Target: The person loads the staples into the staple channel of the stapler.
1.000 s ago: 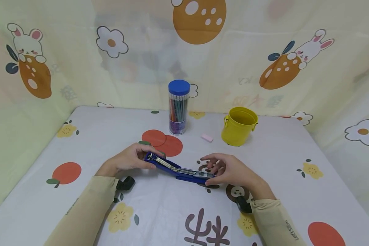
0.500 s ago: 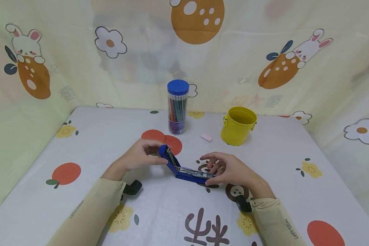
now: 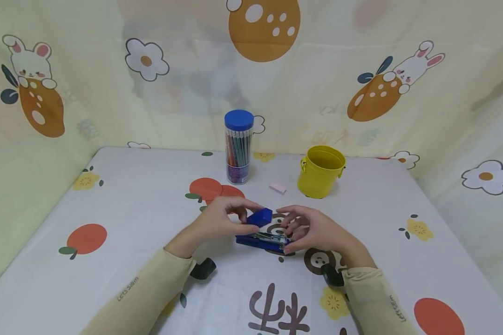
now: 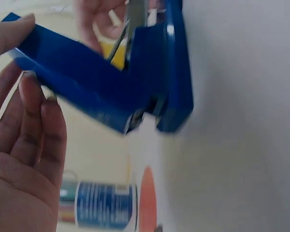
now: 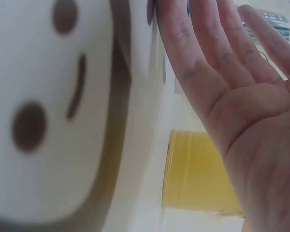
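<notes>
A blue stapler [image 3: 260, 242] lies unfolded on the table, its metal magazine exposed. My left hand [image 3: 222, 221] pinches the end of its raised top arm [image 3: 261, 217], thumb on the near side and fingers behind. In the left wrist view, the left fingers [image 4: 38, 106] lie along that arm [image 4: 82, 72], which tilts up from the hinge. My right hand [image 3: 318, 228] holds the right end of the base, thumb at the near side and other fingers bent above and behind. In the right wrist view the palm [image 5: 261, 121] shows, with the stapler mostly hidden.
Behind the hands stand a clear tube of pencils [image 3: 239, 146] with a blue lid and a yellow bucket [image 3: 318, 174]. Between them lies a small pink eraser [image 3: 277, 188]. A printed cloth covers the table [image 3: 142, 204], and a patterned curtain [image 3: 193, 111] hangs behind it.
My left hand has swung the stapler's top arm up and to the right, from nearly flat to folded back over the base. The right hand stays at the base's right end.
</notes>
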`<state>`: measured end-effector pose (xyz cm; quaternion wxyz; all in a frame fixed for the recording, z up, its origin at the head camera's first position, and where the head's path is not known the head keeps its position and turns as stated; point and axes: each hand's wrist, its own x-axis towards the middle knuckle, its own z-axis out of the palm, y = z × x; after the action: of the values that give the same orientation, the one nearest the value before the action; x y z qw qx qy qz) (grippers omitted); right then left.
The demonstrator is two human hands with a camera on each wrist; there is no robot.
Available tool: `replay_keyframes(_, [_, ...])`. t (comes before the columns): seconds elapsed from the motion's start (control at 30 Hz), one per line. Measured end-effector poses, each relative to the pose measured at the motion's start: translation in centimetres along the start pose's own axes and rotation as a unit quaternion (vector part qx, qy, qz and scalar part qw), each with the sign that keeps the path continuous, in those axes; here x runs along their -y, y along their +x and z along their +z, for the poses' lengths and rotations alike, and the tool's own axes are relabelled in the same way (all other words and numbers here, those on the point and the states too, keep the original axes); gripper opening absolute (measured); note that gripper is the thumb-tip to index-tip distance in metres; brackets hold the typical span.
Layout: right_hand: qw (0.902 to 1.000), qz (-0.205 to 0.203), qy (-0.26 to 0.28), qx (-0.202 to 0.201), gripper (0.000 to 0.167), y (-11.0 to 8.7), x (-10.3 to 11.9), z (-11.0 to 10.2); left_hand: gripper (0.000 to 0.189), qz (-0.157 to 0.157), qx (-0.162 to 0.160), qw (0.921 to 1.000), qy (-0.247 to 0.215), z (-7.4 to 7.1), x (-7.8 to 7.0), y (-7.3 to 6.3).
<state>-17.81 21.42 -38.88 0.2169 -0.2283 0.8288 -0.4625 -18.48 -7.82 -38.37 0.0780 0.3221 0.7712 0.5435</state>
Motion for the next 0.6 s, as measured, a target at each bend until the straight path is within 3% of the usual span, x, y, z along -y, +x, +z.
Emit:
replay_keyframes(0.27, [0.9991, -0.015, 0.038, 0.009, 0.089, -0.4, -0.5, -0.9, 0.039, 0.025, 0.019, 0.9972, 0.067, 2.2, 0.2, 0.8])
replay_keyframes(0.6, [0.9987, -0.023, 0.045, 0.004, 0.088, -0.6, -0.6, -1.0, 0.042, -0.037, 0.034, 0.9959, 0.075, 3.0, 0.4, 0.7])
